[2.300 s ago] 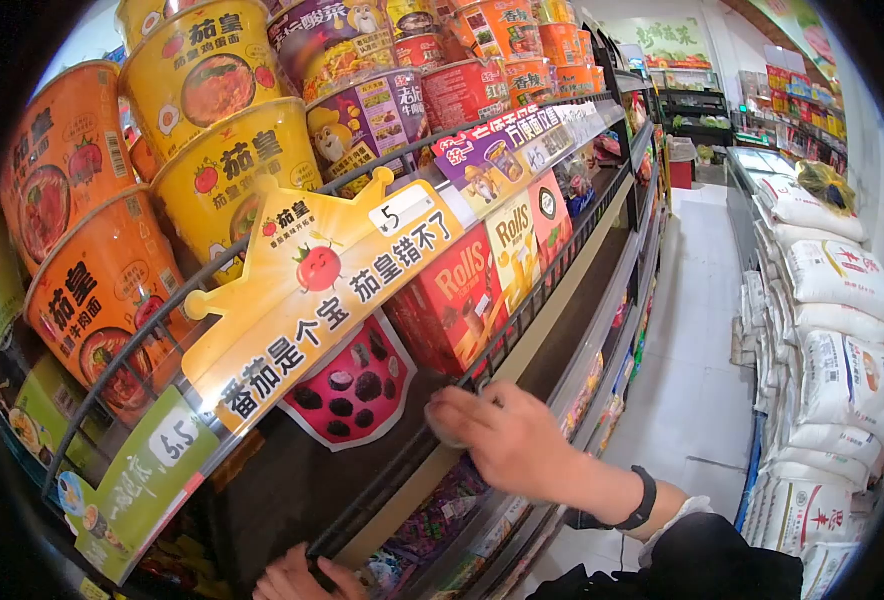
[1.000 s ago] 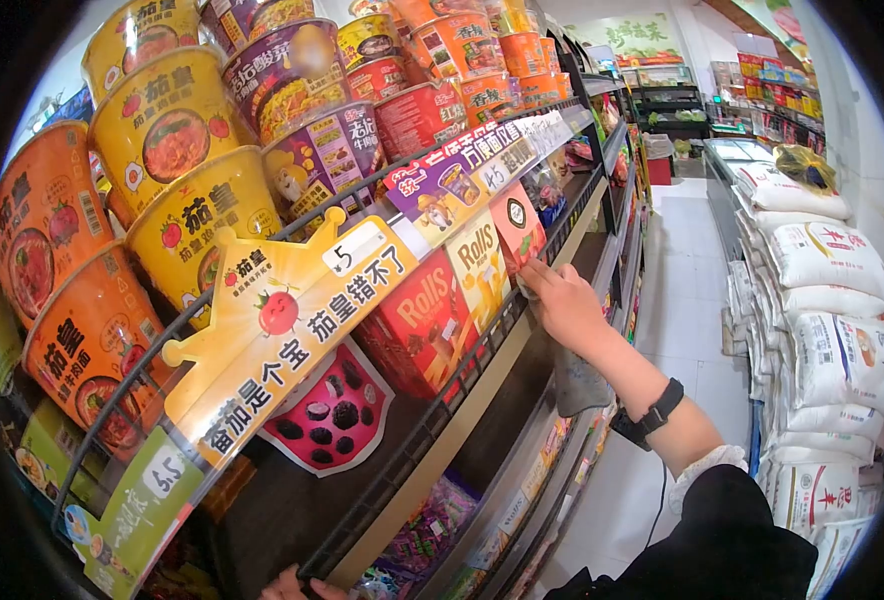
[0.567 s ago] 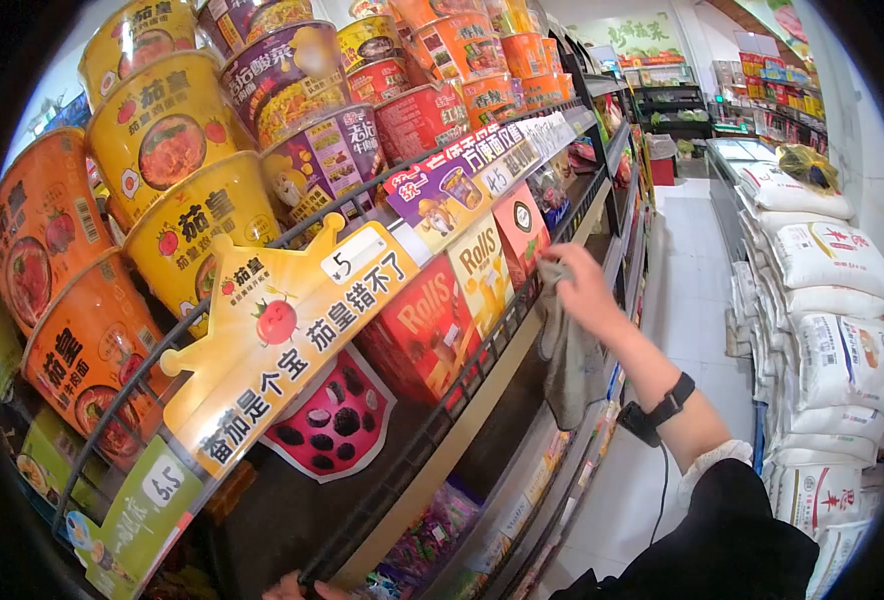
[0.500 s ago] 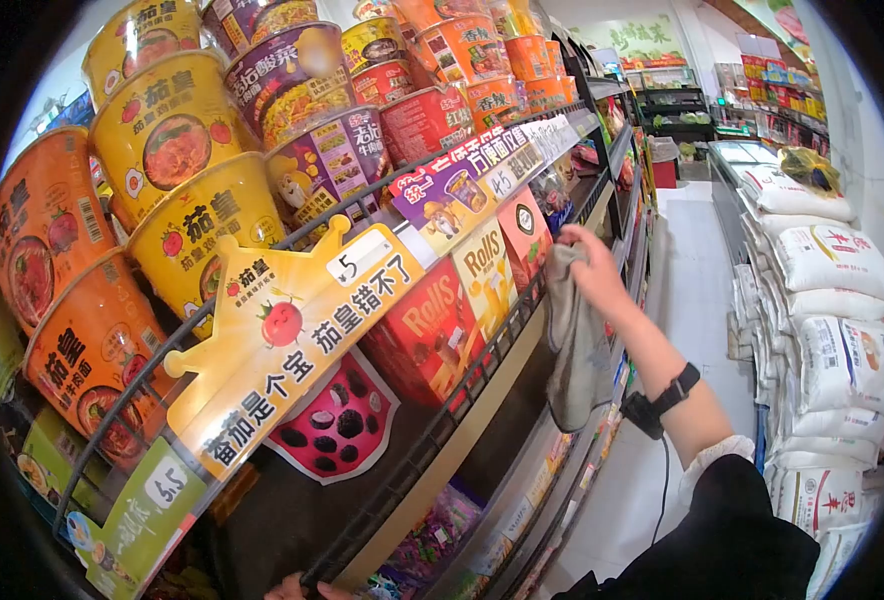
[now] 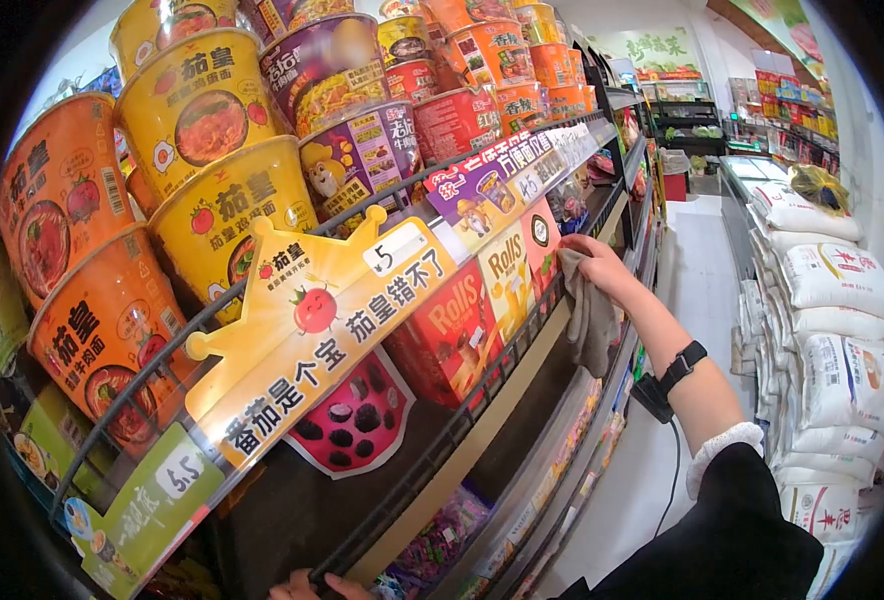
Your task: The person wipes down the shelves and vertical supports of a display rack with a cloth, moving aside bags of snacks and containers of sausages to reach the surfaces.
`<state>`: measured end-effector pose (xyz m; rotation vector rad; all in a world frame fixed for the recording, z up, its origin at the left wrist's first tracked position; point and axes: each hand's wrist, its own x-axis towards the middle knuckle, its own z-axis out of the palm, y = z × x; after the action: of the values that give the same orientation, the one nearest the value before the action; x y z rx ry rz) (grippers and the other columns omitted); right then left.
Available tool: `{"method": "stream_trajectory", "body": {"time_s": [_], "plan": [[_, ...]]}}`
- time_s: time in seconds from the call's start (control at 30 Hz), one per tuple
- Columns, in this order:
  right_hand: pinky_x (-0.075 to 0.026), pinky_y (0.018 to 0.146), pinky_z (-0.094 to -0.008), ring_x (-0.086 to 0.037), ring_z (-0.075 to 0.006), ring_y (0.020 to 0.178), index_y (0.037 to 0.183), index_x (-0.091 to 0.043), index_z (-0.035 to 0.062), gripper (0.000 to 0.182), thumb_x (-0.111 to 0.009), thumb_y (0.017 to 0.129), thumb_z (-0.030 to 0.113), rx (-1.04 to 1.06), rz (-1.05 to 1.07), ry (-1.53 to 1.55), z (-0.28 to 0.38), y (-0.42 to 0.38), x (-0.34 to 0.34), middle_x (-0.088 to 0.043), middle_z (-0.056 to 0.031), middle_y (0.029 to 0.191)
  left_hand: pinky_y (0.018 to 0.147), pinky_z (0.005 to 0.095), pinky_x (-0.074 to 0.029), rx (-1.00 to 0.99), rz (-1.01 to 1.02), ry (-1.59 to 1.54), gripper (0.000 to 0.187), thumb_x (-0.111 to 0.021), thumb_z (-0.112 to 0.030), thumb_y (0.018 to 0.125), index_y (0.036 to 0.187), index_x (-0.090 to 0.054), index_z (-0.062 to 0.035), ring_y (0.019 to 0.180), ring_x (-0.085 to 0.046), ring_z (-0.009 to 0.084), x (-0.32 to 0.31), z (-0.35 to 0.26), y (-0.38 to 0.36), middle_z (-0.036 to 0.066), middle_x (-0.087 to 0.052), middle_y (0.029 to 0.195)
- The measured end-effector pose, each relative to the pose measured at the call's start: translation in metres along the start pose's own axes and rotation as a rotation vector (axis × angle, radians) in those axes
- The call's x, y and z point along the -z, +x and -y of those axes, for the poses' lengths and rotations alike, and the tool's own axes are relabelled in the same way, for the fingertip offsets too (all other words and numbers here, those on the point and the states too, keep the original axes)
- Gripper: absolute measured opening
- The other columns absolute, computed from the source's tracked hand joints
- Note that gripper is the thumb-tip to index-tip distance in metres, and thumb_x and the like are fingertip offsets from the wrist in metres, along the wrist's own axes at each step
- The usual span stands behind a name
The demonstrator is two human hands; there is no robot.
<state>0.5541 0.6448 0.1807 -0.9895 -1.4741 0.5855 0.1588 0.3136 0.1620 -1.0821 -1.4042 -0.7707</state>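
Observation:
My right hand (image 5: 602,270) is closed on a grey cloth (image 5: 589,325) at the shelf's front wire rail, beside a pink box (image 5: 542,245). The cloth hangs down over the shelf edge. At the bottom of the view, my left hand (image 5: 317,588) has its fingers around the black wire rail (image 5: 387,500), mostly cut off by the frame. Between the hands, behind the rail, stand a red Rolls box (image 5: 449,330), a yellow Rolls box (image 5: 510,285) and a pink pack with dark fruit (image 5: 352,425).
Stacked instant noodle cups (image 5: 227,225) fill the upper shelf, fronted by a crown-shaped price sign (image 5: 312,330). Purple packets (image 5: 437,540) lie on a lower shelf. White sacks (image 5: 837,280) are piled to the right, across the aisle floor (image 5: 687,300). A dark cable (image 5: 677,470) hangs from my wrist.
My right hand has come closer to the pink box and rail, and the cloth now hangs shorter and more bunched. The view has shifted slightly. My left hand stays on the rail.

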Motion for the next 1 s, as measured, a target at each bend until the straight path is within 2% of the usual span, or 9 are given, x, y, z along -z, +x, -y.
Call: {"method": "stream_trajectory", "body": {"time_s": [0.1, 0.17, 0.27, 0.33, 0.4, 0.6, 0.73, 0.8, 1.0], "plan": [[-0.038, 0.092, -0.0320, -0.051, -0.0244, 0.104, 0.109, -0.055, -0.0002, 0.045, -0.043, 0.066, -0.004, 0.116, -0.137, 0.042, -0.009, -0.006, -0.001, -0.056, -0.0137, 0.105, 0.057, 0.0366, -0.026, 0.006, 0.024, -0.001, 0.031, -0.041, -0.036, 0.090, 0.077, -0.057, -0.0119, 0.056, -0.039, 0.0267, 0.001, 0.000, -0.001, 0.008, -0.044, 0.066], [-0.038, 0.090, -0.0330, -0.051, -0.0269, 0.100, 0.110, -0.056, 0.0047, 0.047, -0.045, 0.065, -0.003, 0.264, -0.384, -0.126, -0.012, -0.009, 0.000, -0.052, -0.0141, 0.099, 0.057, 0.0368, -0.026, 0.005, 0.026, -0.011, 0.031, -0.041, -0.035, 0.090, 0.077, -0.056, -0.0119, 0.056, -0.039, 0.0268, 0.003, -0.001, 0.002, 0.008, -0.044, 0.066], [-0.039, 0.089, -0.0335, -0.050, -0.0290, 0.097, 0.109, -0.057, 0.0079, 0.045, -0.047, 0.066, -0.001, 0.449, -0.377, -0.286, 0.002, -0.026, -0.008, -0.048, -0.0141, 0.096, 0.057, 0.0373, -0.026, 0.007, 0.018, -0.027, 0.030, -0.041, -0.034, 0.091, 0.077, -0.056, -0.0121, 0.056, -0.039, 0.0273, 0.002, -0.001, 0.002, 0.008, -0.044, 0.066], [-0.039, 0.090, -0.0340, -0.050, -0.0287, 0.098, 0.108, -0.057, 0.0074, 0.042, -0.049, 0.067, 0.001, 0.487, -0.333, -0.353, 0.018, -0.039, -0.020, -0.045, -0.0139, 0.096, 0.057, 0.0374, -0.026, 0.007, 0.012, -0.037, 0.029, -0.041, -0.033, 0.091, 0.077, -0.056, -0.0122, 0.056, -0.039, 0.0276, 0.002, -0.002, 0.002, 0.008, -0.044, 0.066], [-0.043, 0.086, -0.0348, -0.051, -0.0284, 0.096, 0.108, -0.057, 0.0083, 0.041, -0.052, 0.067, 0.002, 0.563, -0.089, -0.463, 0.025, -0.050, -0.029, -0.046, -0.0132, 0.097, 0.057, 0.0373, -0.026, 0.005, 0.022, -0.034, 0.028, -0.041, -0.032, 0.092, 0.077, -0.056, -0.0125, 0.056, -0.040, 0.0277, 0.004, -0.003, 0.005, 0.008, -0.044, 0.066], [-0.050, 0.069, -0.0362, -0.056, -0.0264, 0.091, 0.107, -0.056, 0.0112, 0.042, -0.059, 0.066, 0.009, 0.673, -0.155, -0.699, 0.019, -0.067, -0.038, -0.047, -0.0090, 0.100, 0.057, 0.0372, -0.027, 0.003, 0.024, -0.039, 0.025, -0.044, -0.030, 0.090, 0.078, -0.056, -0.0126, 0.057, -0.041, 0.0274, 0.003, -0.002, 0.003, 0.008, -0.045, 0.067], [-0.051, 0.068, -0.0358, -0.057, -0.0256, 0.091, 0.105, -0.057, 0.0120, 0.040, -0.061, 0.064, 0.010, 0.696, -0.143, -0.752, 0.020, -0.062, -0.035, -0.050, -0.0075, 0.103, 0.058, 0.0373, -0.028, 0.007, 0.091, 0.010, 0.024, -0.045, -0.029, 0.089, 0.078, -0.057, -0.0127, 0.057, -0.041, 0.0277, 0.004, -0.002, 0.001, 0.008, -0.045, 0.067], [-0.051, 0.066, -0.0350, -0.057, -0.0250, 0.091, 0.103, -0.057, 0.0119, 0.040, -0.061, 0.064, 0.010, 0.771, -0.160, -0.782, 0.021, -0.058, -0.033, -0.053, -0.0065, 0.104, 0.058, 0.0369, -0.028, -0.008, 0.040, 0.022, 0.023, -0.045, -0.029, 0.089, 0.079, -0.057, -0.0127, 0.057, -0.041, 0.0276, 0.001, -0.001, 0.000, 0.008, -0.045, 0.067], [-0.051, 0.068, -0.0351, -0.057, -0.0248, 0.092, 0.103, -0.057, 0.0110, 0.039, -0.061, 0.064, 0.011, 0.789, -0.182, -0.796, 0.011, -0.050, -0.029, -0.055, -0.0060, 0.106, 0.057, 0.0356, -0.026, -0.023, 0.015, 0.014, 0.023, -0.044, -0.031, 0.090, 0.080, -0.056, -0.0131, 0.056, -0.040, 0.0266, 0.000, 0.001, -0.001, 0.007, -0.044, 0.066]]}}
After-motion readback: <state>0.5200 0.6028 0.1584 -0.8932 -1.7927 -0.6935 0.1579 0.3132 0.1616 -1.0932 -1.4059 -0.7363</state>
